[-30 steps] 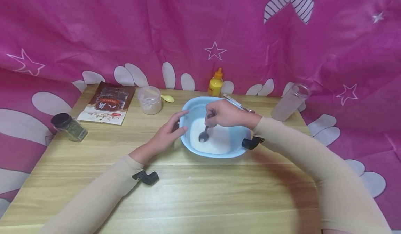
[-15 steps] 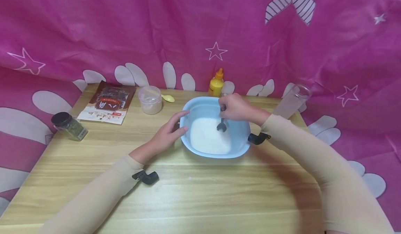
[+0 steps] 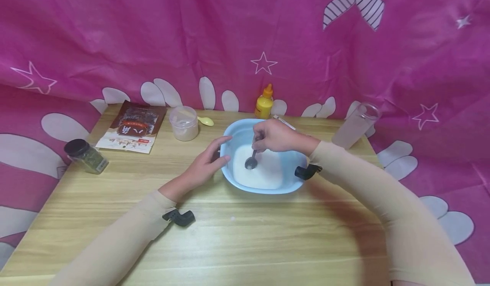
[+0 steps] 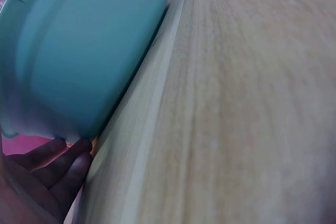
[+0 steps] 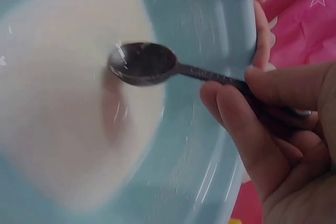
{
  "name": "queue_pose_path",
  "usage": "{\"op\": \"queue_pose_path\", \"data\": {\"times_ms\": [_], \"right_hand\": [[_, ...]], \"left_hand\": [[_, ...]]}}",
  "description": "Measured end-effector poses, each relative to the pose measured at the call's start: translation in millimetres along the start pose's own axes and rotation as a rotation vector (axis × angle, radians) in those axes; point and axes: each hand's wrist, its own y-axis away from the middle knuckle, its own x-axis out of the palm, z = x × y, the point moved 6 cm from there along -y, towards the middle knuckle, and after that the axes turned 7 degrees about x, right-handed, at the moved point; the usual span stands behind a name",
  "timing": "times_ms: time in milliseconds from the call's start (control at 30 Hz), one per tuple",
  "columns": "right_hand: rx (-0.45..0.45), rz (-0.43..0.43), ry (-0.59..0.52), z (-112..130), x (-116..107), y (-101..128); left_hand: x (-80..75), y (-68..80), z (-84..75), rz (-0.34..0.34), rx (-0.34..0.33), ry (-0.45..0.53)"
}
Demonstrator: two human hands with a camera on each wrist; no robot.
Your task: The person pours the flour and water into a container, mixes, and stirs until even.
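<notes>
While right hand [image 3: 281, 137] grips metal spoon [image 3: 251, 162] — powdery white.

You have one light blue basin [image 3: 264, 126] in the middle of the table [image 3: 245, 235], and one dark metal spoon [image 3: 251, 162] inside it, at 9 o'clock of the white powder. You have two hands in view: one right hand [image 3: 277, 136] and one left hand [image 3: 204, 165]. From the basin, at 10 o'clock you can count one round clear container [image 3: 184, 123] and one small pale yellow scoop [image 3: 205, 120]. At 12 o'clock there is one yellow squeeze bottle [image 3: 264, 101]. At 2 o'clock there is one tall clear glass [image 3: 355, 125]. At 9 o'clock you have one brown packet [image 3: 132, 126] and one black-lidded jar [image 3: 86, 155]. There are two black wrist cameras [image 3: 179, 217].
</notes>
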Motion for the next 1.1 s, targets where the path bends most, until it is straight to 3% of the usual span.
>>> {"op": "queue_pose_path", "data": {"times_ms": [133, 300, 500, 667, 867, 1000, 1100], "right_hand": [[0.07, -0.076, -0.032, -11, -10, -1], [0.128, -0.101, -0.044, -21, -19, 5], [0.126, -0.008, 0.015, -18, -15, 14], [0.094, 0.052, -0.024, -8, -5, 13], [0.076, -0.049, -0.01, -8, -7, 3], [0.128, -0.107, 0.036, -17, -17, 3], [0.177, -0.093, 0.064, -22, -22, 6]], "left_hand": [[0.8, -0.7, 0.1, 0.002, 0.002, -0.005], [0.4, -1.4, -1.0, 0.001, 0.002, -0.01], [0.1, -1.3, -0.6, 0.0, 0.003, 0.004], [0.0, 0.6, -0.6, -0.01, -0.001, 0.0], [0.5, 2.7, -0.5, -0.012, -0.003, -0.007], [-0.1, 1.9, 0.1, -0.007, -0.011, -0.012], [-1.2, 0.9, 0.4, -0.004, -0.008, -0.01]]}}
